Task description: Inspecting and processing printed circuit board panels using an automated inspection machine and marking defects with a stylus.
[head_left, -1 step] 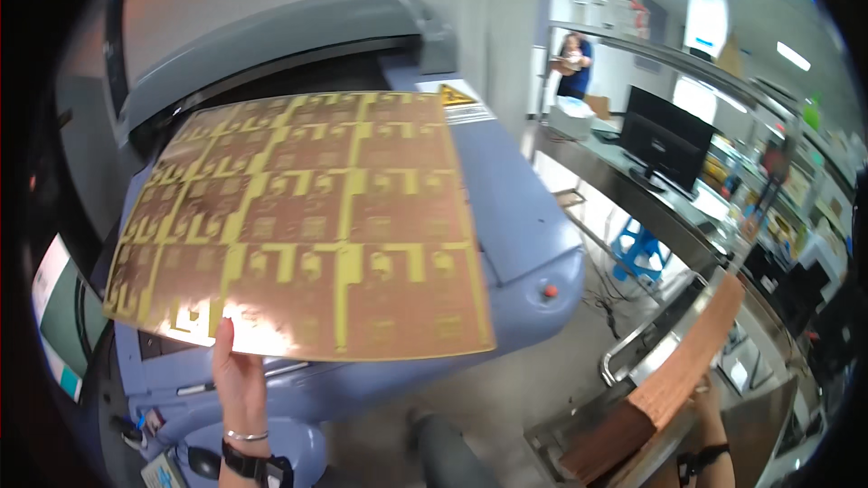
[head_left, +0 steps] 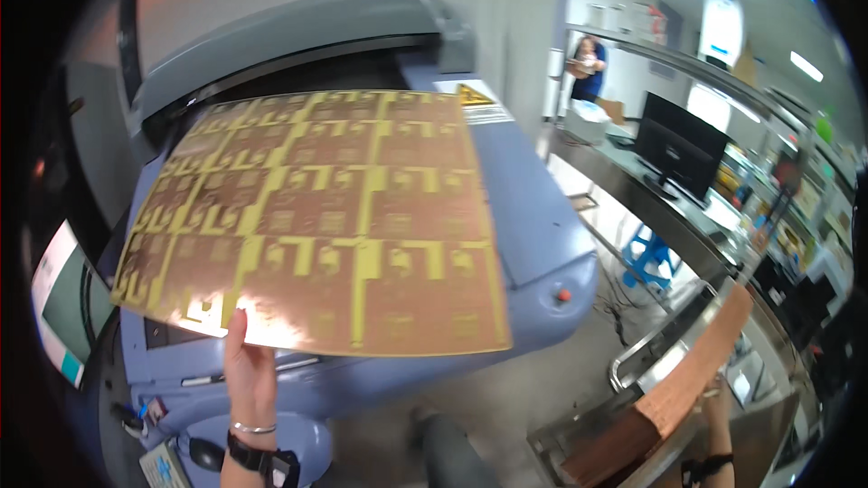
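My left hand (head_left: 250,375) is closed on the near edge of a large circuit board panel (head_left: 312,208), its thumb on top. The panel is copper-coloured with a yellow grid of repeated patterns and a bright glare near the thumb. It is held tilted above the blue-grey machine (head_left: 533,208). At the lower right, my right hand (head_left: 716,402) is beside a long copper-coloured stack or sheet (head_left: 692,357) on a metal cart. The fingers of that hand are partly hidden and blurred, so their grip does not show.
A grey lid (head_left: 289,32) stands raised behind the panel. The machine has a red button (head_left: 563,295) on its right side. A mouse (head_left: 206,454) lies below my left hand. At the right are a bench with a monitor (head_left: 680,146), a blue stool (head_left: 649,258) and a person (head_left: 588,72).
The whole scene sits slightly farther right in the picture. My left hand keeps its hold on the circuit board panel, and my right hand stays beside the copper-coloured stack or sheet.
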`<state>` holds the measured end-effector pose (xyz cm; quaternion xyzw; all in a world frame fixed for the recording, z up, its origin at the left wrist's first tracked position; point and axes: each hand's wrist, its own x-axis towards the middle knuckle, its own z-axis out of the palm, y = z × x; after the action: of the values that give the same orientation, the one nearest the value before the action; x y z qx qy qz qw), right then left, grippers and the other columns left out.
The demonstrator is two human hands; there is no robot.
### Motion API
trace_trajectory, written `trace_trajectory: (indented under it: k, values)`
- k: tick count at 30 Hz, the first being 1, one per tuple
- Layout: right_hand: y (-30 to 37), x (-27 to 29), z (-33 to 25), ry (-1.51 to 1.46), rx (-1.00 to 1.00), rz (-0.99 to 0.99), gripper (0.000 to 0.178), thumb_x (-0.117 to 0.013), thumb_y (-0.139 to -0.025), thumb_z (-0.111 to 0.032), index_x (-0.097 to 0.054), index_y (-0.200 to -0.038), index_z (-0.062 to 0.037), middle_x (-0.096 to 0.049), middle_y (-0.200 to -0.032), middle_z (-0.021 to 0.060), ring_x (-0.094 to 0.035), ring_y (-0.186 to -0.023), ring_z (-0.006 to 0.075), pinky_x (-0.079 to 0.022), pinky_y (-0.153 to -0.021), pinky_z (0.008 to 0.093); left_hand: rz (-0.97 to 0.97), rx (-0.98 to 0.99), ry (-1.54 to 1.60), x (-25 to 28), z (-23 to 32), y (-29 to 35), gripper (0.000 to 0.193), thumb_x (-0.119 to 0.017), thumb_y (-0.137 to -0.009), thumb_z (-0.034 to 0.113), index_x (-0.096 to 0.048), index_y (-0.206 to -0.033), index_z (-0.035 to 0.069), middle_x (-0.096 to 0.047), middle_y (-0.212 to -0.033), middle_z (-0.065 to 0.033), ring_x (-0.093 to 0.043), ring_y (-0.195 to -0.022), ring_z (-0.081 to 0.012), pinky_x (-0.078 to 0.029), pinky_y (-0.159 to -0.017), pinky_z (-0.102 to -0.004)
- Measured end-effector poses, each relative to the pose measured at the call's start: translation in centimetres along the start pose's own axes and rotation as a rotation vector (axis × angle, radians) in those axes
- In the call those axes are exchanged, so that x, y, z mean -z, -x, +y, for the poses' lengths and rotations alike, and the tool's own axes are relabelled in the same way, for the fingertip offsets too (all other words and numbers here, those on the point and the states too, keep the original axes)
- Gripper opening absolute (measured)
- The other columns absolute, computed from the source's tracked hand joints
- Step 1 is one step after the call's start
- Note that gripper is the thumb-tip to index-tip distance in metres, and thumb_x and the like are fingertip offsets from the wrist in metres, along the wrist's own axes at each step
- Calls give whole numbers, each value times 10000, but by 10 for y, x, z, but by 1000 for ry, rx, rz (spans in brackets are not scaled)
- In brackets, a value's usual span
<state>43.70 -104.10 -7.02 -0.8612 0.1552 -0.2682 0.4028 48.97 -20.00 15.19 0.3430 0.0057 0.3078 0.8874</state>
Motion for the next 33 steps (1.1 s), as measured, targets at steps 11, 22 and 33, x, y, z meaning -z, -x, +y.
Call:
trace_trajectory:
  k: [11,22,33]
  values:
    - [-10,-221,-462,-797,140,-906,651,-535,-1000,-326,-274,-1499,0,-543,-1332,207,-604,-1136,217,-485,-958,314,34,163,150,-5,-57,-31,276,-627,-945,103,-578,-1207,32,-664,-1154,-75,-652,-1052,-169,-558,-900,-304]
    - [-88,-403,-518,-869,93,-663,557,-602,-939,-44,-410,-1462,-23,-634,-1073,40,-530,-731,54,-466,-629,216,-192,430,-144,1,-33,-33,466,-514,-1021,311,-459,-1390,32,-543,-1365,-124,-567,-1212,-237,-479,-1025,-378]
    - [-172,-498,-561,-416,529,-585,510,-614,-943,-69,-459,-1429,-64,-565,-877,11,-529,-684,73,-442,-573,215,-28,-467,-1624,136,137,-47,353,-568,-955,156,-596,-1294,64,-585,-1320,-157,-546,-1233,-305,-423,-1039,-393]
